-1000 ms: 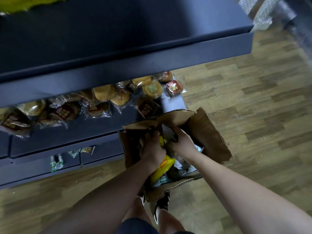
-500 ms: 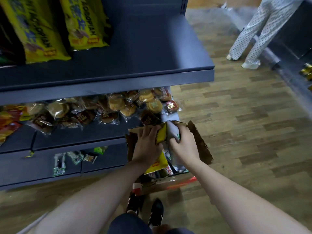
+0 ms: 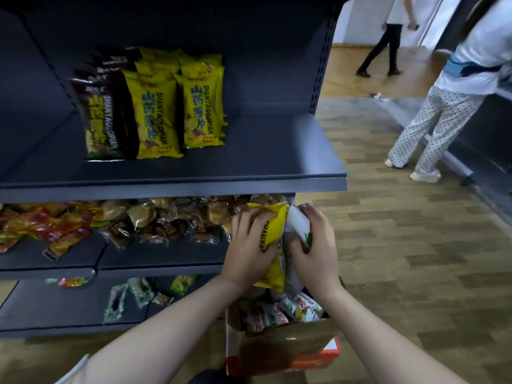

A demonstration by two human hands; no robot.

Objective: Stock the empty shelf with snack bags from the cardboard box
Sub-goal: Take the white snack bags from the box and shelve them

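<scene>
My left hand (image 3: 249,242) grips a yellow snack bag (image 3: 273,225), held upright above the cardboard box (image 3: 282,347). Beside it my right hand (image 3: 315,250) holds a white snack bag (image 3: 297,224) with a green mark. Both hands are raised in front of the right end of the middle shelf. The box stands on the floor below them with more snack bags (image 3: 288,311) inside. On the dark upper shelf (image 3: 249,159), yellow bags (image 3: 199,106) and dark bags (image 3: 105,112) stand in rows at the left; its right part is bare.
The middle shelf (image 3: 155,259) holds wrapped cakes (image 3: 166,217) and red packets (image 3: 50,225). The lowest shelf carries small green packets (image 3: 130,295). On the wooden floor to the right, one person in dotted trousers (image 3: 437,126) stands and another (image 3: 388,40) walks farther back.
Both hands have lifted the yellow and white bags up out of the box. My view has tilted upward, bringing the stocked upper shelf into sight.
</scene>
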